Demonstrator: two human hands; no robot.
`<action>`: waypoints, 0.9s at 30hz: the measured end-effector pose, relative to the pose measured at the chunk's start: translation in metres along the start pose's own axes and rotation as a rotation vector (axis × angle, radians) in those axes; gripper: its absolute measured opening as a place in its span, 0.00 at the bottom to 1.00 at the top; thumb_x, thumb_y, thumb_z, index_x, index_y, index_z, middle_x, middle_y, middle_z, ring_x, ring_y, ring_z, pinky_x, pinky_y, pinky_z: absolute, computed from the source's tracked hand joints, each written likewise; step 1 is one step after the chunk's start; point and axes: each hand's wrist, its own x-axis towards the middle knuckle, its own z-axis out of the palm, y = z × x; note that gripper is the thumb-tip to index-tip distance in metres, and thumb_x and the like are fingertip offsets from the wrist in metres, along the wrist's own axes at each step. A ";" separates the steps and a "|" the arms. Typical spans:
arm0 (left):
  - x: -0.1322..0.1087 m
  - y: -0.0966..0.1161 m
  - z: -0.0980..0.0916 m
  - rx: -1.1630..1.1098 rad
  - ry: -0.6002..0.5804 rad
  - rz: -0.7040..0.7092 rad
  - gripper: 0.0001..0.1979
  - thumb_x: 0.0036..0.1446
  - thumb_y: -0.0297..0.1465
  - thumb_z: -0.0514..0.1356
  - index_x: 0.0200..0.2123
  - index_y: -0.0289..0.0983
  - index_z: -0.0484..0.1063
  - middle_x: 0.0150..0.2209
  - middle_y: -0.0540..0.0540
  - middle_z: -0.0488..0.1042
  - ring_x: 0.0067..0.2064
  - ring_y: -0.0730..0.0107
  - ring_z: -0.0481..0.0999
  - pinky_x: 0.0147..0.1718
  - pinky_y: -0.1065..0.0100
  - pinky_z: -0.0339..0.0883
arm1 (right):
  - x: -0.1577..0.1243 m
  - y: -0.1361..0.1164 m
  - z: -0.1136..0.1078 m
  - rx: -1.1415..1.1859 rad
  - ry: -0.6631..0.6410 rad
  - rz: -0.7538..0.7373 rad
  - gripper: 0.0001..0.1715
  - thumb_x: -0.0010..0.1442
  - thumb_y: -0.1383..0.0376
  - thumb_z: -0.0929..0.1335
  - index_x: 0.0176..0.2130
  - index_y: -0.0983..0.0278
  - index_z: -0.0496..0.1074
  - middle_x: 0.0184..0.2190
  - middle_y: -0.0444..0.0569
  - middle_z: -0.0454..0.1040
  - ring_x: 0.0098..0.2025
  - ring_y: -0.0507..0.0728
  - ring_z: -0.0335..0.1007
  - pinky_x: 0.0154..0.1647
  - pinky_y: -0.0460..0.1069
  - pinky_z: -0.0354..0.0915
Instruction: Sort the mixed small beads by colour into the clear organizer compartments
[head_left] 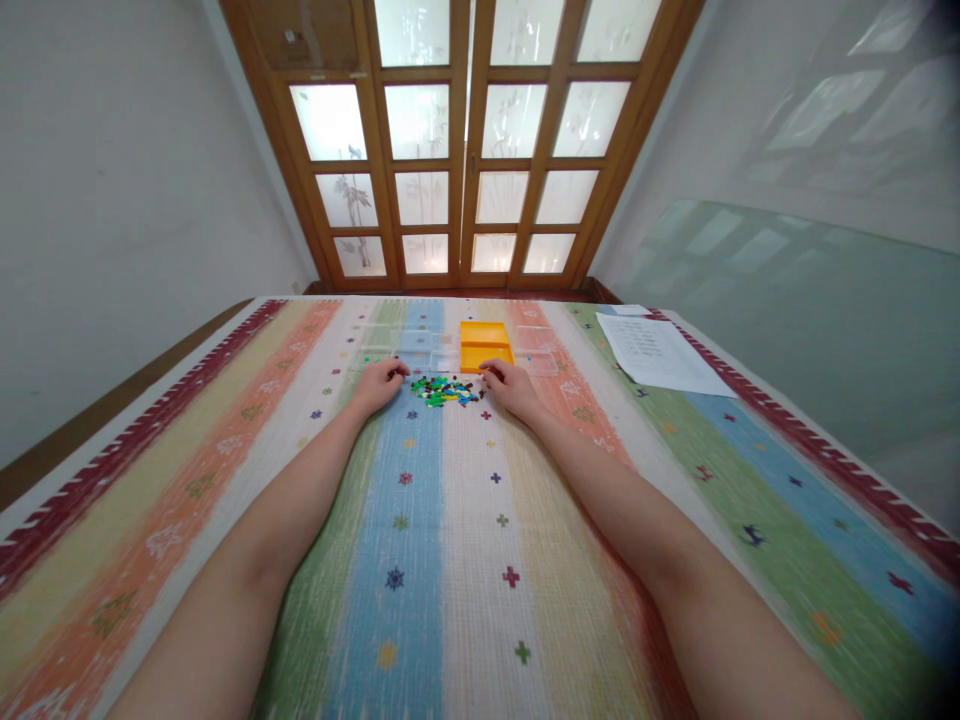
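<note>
A pile of small coloured pieces (444,391), mostly green, blue, white and dark brown, lies on the striped tablecloth between my hands. At its left edge is my left hand (379,384), thumb and fingers pinched together around something too small to make out. My right hand (511,386) is at the right edge of the pile, its fingers curled in by a few dark pieces; what they hold, if anything, is hidden. Just behind my right fingertips stands an open yellow box (486,332). Clear plastic trays (412,345) sit beyond the pile, with a few tiny pieces in them.
Another clear tray (534,350) is to the right of the yellow box. Printed white sheets (660,352) lie at the table's far right. The striped tablecloth (465,600) covers the table. Behind it are wood-framed glass doors (460,150), and a glass panel (810,330) leans at the right wall.
</note>
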 end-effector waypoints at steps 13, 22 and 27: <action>-0.002 0.018 -0.002 0.159 -0.136 0.092 0.05 0.57 0.31 0.60 0.36 0.39 0.76 0.36 0.46 0.76 0.39 0.63 0.73 0.42 0.63 0.66 | 0.001 -0.001 0.001 0.007 -0.009 0.003 0.15 0.65 0.64 0.65 0.47 0.60 0.79 0.41 0.49 0.82 0.40 0.57 0.75 0.43 0.50 0.67; -0.002 0.016 0.000 0.176 -0.095 0.049 0.10 0.53 0.26 0.58 0.38 0.39 0.76 0.35 0.47 0.76 0.38 0.63 0.72 0.40 0.64 0.65 | 0.000 -0.003 -0.001 0.006 -0.022 -0.011 0.14 0.65 0.65 0.65 0.45 0.60 0.79 0.42 0.48 0.82 0.42 0.57 0.76 0.45 0.50 0.66; -0.002 0.017 0.002 0.211 -0.117 0.091 0.07 0.54 0.28 0.59 0.35 0.39 0.78 0.37 0.45 0.76 0.42 0.61 0.73 0.44 0.62 0.67 | 0.001 -0.004 -0.001 0.003 -0.032 0.007 0.13 0.65 0.65 0.65 0.45 0.60 0.79 0.40 0.48 0.82 0.40 0.56 0.75 0.44 0.49 0.66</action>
